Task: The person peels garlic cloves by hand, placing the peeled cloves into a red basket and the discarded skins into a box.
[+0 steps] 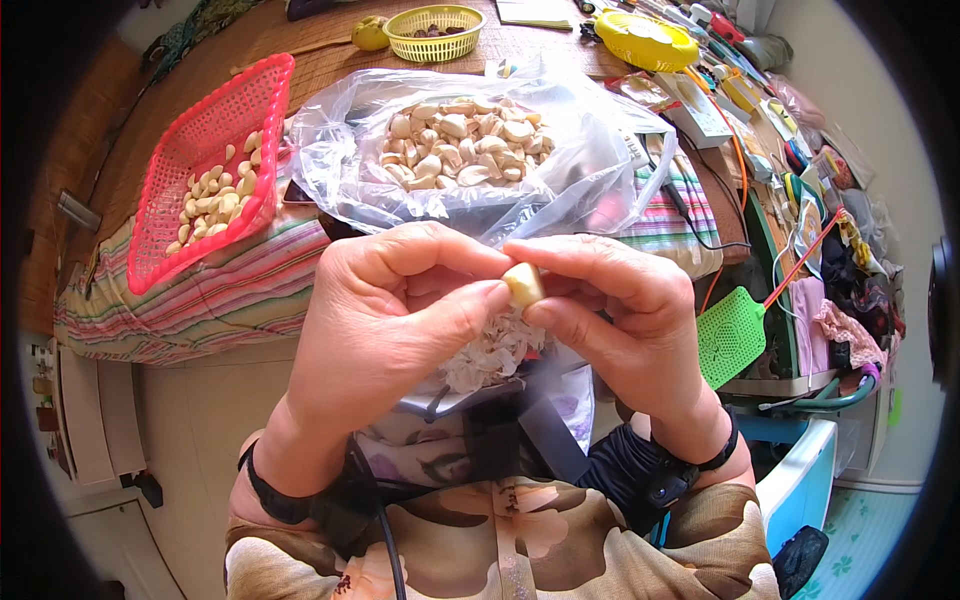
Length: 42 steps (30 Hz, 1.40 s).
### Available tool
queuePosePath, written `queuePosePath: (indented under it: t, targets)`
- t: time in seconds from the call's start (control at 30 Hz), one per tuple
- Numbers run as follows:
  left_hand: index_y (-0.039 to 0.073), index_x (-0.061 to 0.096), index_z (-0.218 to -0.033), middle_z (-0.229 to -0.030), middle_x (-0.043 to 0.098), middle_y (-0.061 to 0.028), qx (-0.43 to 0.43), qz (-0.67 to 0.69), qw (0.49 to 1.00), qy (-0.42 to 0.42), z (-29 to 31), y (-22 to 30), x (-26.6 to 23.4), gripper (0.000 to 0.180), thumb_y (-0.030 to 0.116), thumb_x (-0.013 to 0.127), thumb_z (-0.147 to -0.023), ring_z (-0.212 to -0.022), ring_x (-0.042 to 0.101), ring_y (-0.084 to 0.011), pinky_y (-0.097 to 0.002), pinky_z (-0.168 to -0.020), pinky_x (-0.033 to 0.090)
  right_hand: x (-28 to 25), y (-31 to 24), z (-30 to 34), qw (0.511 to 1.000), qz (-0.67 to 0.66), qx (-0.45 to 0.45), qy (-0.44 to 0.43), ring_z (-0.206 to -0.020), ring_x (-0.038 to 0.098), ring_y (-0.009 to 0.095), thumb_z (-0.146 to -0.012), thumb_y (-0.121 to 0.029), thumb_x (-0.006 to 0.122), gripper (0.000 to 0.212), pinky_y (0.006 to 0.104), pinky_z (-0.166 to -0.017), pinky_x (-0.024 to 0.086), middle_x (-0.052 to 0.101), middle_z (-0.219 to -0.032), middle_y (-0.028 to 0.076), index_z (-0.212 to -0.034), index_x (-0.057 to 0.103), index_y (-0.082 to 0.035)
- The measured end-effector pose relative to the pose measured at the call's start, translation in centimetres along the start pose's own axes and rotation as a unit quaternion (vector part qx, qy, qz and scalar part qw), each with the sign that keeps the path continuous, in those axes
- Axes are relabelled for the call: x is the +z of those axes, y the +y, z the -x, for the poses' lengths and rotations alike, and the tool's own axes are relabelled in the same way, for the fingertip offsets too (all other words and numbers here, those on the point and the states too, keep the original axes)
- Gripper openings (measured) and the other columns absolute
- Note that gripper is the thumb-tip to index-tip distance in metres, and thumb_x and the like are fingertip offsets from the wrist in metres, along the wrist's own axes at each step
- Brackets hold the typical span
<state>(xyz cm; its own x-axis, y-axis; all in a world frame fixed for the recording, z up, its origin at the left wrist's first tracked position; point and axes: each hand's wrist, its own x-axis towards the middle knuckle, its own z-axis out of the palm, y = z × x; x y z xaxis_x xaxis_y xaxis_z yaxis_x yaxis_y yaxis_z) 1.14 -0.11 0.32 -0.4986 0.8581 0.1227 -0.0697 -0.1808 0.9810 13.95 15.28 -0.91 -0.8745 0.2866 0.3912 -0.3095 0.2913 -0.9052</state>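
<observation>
Between the fingertips of both hands is a pale garlic clove (523,286), its surface smooth and yellowish. My left hand (405,285) pinches it from the left with thumb and forefinger. From the other side, my right hand (610,295) grips it the same way. Below the hands lies a heap of papery garlic skins (492,355), partly hidden by my fingers. Beyond them, a clear plastic bag (335,130) lies spread open with many unpeeled garlic cloves (465,145) inside. At the left, a red mesh basket (160,205) holds peeled cloves (215,200).
A striped cloth (200,305) covers the near table edge. Farther back are a yellow-green basket (434,50) with dark contents, a yellow fruit (370,34) and a yellow colander (648,42). A green fly swatter (733,338) hangs at the right, beside a cluttered table side with cables.
</observation>
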Motion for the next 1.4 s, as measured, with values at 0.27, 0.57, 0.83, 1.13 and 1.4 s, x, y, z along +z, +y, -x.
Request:
queuePosePath:
  t: [0.27,0.57,0.83,1.13,1.4]
  targets:
    - [-0.007,0.067,-0.1,-0.093,0.07,-0.0111,0.016,0.041,0.999,0.017,-0.2,-0.3,0.1,0.014,-0.004,0.063,-0.087,-0.087,0.067,-0.0127,-0.0253,-0.081,0.055,-0.2,-0.1,0.1,0.998,-0.047,0.043,-0.012,-0.092,0.063,0.011,-0.086,0.003,0.066,0.033,0.0223,-0.078,0.05,0.066,-0.105,0.009,-0.119,0.062,0.004]
    - [-0.007,0.064,-0.103,-0.099,0.068,-0.0119,-0.012,0.019,1.0,0.01,0.0,0.1,0.5,0.017,-0.007,0.058,-0.088,-0.093,0.066,-0.0158,-0.028,-0.086,0.053,0.0,0.3,0.2,0.996,-0.065,0.065,0.0,-0.093,0.062,0.01,-0.087,0.002,0.065,0.032,0.0224,-0.079,0.05,0.067,-0.104,0.008,-0.119,0.061,0.005]
    - [-0.008,0.065,-0.104,-0.096,0.069,-0.0137,0.002,0.07,0.998,0.0,-0.3,0.1,0.6,0.016,-0.001,0.056,-0.092,-0.09,0.068,-0.018,-0.0272,-0.082,0.055,-0.3,-0.7,-0.1,0.983,-0.108,0.146,0.007,-0.085,0.061,0.006,-0.093,-0.012,0.063,0.024,0.0202,-0.073,0.051,0.067,-0.096,0.004,-0.112,0.064,0.003]
    - [-0.008,0.065,-0.105,-0.096,0.07,-0.0104,-0.008,0.043,0.999,-0.002,-0.3,-0.1,0.3,0.019,0.0,0.064,-0.088,-0.087,0.066,-0.0124,-0.0245,-0.081,0.053,0.1,-1.0,-0.3,0.977,-0.158,0.14,0.019,-0.083,0.062,0.006,-0.094,-0.013,0.062,0.024,0.0203,-0.072,0.052,0.068,-0.092,0.003,-0.11,0.063,0.004]
    - [-0.008,0.064,-0.106,-0.099,0.069,-0.014,-0.026,0.042,0.999,-0.008,-0.2,-0.2,0.4,0.018,-0.005,0.059,-0.088,-0.091,0.067,-0.0157,-0.0289,-0.084,0.055,0.3,-0.1,0.1,0.994,-0.068,0.086,0.017,-0.083,0.062,0.006,-0.093,-0.01,0.063,0.02,0.0201,-0.074,0.051,0.068,-0.091,0.003,-0.108,0.064,0.004]
